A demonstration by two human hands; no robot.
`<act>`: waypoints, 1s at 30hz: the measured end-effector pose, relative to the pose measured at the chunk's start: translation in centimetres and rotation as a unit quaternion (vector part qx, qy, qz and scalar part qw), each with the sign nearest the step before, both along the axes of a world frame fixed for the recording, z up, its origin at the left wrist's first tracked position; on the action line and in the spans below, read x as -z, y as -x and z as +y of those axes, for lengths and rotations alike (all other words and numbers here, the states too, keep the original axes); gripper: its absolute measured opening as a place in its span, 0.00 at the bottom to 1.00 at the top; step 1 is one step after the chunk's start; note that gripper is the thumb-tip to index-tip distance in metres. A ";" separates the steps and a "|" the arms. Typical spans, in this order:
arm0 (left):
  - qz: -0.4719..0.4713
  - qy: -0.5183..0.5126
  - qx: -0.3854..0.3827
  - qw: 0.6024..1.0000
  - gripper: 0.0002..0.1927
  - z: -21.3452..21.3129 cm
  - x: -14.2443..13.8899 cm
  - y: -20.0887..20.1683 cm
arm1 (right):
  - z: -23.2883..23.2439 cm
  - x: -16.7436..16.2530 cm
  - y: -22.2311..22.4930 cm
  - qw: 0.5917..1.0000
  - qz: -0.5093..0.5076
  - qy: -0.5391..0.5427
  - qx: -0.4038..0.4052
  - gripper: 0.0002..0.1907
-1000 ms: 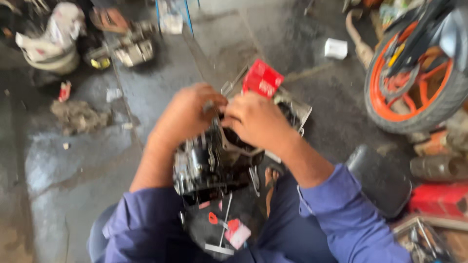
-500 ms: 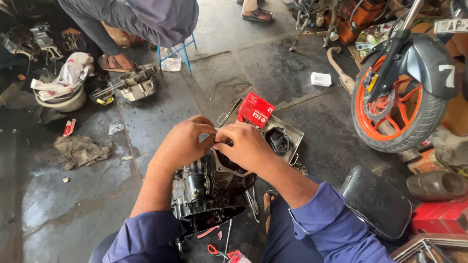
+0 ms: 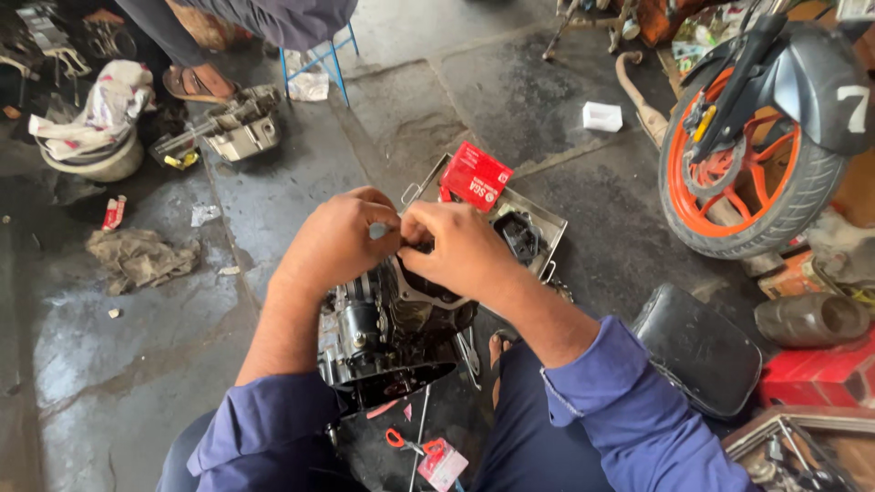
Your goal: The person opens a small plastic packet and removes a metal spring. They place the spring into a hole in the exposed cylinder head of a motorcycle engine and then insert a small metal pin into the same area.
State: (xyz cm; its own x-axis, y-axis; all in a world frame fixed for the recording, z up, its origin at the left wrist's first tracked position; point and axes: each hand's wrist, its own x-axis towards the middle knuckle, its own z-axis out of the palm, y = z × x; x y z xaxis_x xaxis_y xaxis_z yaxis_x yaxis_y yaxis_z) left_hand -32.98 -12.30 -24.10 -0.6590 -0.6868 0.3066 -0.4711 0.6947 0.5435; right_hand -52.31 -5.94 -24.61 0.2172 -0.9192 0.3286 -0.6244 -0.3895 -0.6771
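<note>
The concrete floor (image 3: 383, 109) is stained and wet, and a motorcycle front wheel (image 3: 743, 173) with an orange rim stands at two o'clock from the person's hands. A black seat (image 3: 697, 351) lies on the floor at four o'clock. Between the person's knees, just below the hands at six o'clock, sits the engine block (image 3: 387, 333), grimy, dark and upright, with its top opening exposed.

Both hands meet over that opening. The left hand (image 3: 337, 241) has its fingers curled and pinched around a small grey part (image 3: 377, 231) at the fingertips; the right hand (image 3: 460, 246) is closed tight against it from the other side, its grip on the same small piece or on something beneath it, which cannot be told apart. Judging by the bare top of the engine and the loose parts around, the job looks to be in mid-course, with the casing still open and pieces not yet fitted.

A metal tray (image 3: 547, 219) lies just beyond the hands at one o'clock, holding dark parts. On its near corner rests a flat red box (image 3: 476, 176) with white print. A small white box (image 3: 602, 117) lies farther off at one o'clock. A crumpled rag (image 3: 141, 258) lies at nine o'clock, with a small red-and-white packet (image 3: 113, 213) beyond it. Red-handled pliers (image 3: 410, 444) lie below the engine at six o'clock.
</note>
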 end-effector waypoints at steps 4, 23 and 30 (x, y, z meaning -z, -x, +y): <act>0.029 0.010 -0.013 0.999 0.09 0.2 -1.0 0.6 | 0.3 -0.6 -0.3 1.000 0.010 0.006 0.016 0.11; 0.051 -0.043 -0.013 0.998 0.09 -0.4 -0.5 0.4 | 0.3 0.1 -0.1 1.000 -0.004 0.028 0.006 0.07; 0.003 -0.061 -0.120 0.991 0.09 0.5 0.3 1.3 | 0.4 -0.7 0.3 1.000 -0.028 -0.014 0.003 0.11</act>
